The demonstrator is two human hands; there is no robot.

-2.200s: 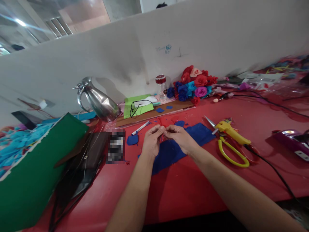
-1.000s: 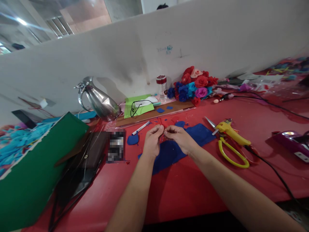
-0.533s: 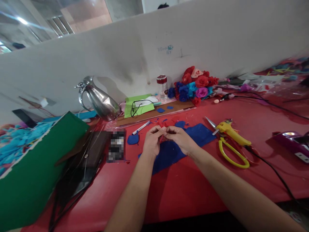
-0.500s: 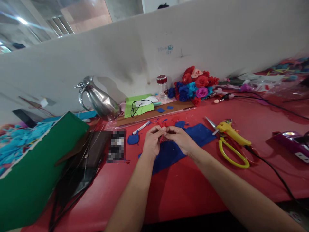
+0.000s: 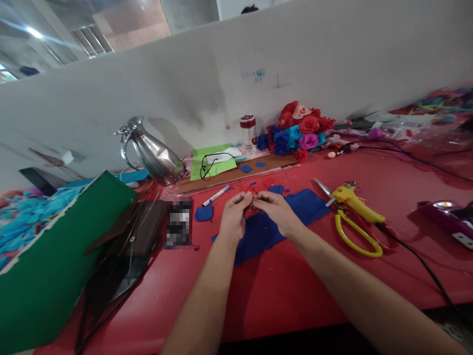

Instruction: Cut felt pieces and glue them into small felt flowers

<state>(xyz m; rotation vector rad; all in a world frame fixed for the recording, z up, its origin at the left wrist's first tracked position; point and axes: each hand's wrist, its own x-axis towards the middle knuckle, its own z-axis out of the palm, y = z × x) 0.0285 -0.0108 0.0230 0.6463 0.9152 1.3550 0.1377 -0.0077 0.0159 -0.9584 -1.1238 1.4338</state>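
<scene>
My left hand (image 5: 235, 216) and my right hand (image 5: 276, 210) meet fingertip to fingertip over the red table (image 5: 281, 291). Between the fingers they pinch a small red piece of felt (image 5: 252, 204), mostly hidden by the fingers. Under the hands lies a blue felt sheet (image 5: 275, 222). Small red and blue scraps (image 5: 275, 189) lie just beyond the hands. A white marker pen (image 5: 215, 195) rests to the left of them.
Yellow-handled scissors (image 5: 355, 235) and a yellow glue gun (image 5: 354, 201) with its black cord lie to the right. A steel jug (image 5: 151, 152), a small jar (image 5: 248, 129) and felt flowers (image 5: 295, 133) stand along the white partition. A green sheet (image 5: 55, 261) and a dark pouch (image 5: 129, 251) lie at left.
Both hands stay together at the same spot; the fingers have shifted slightly on the red piece. Nothing else has moved.
</scene>
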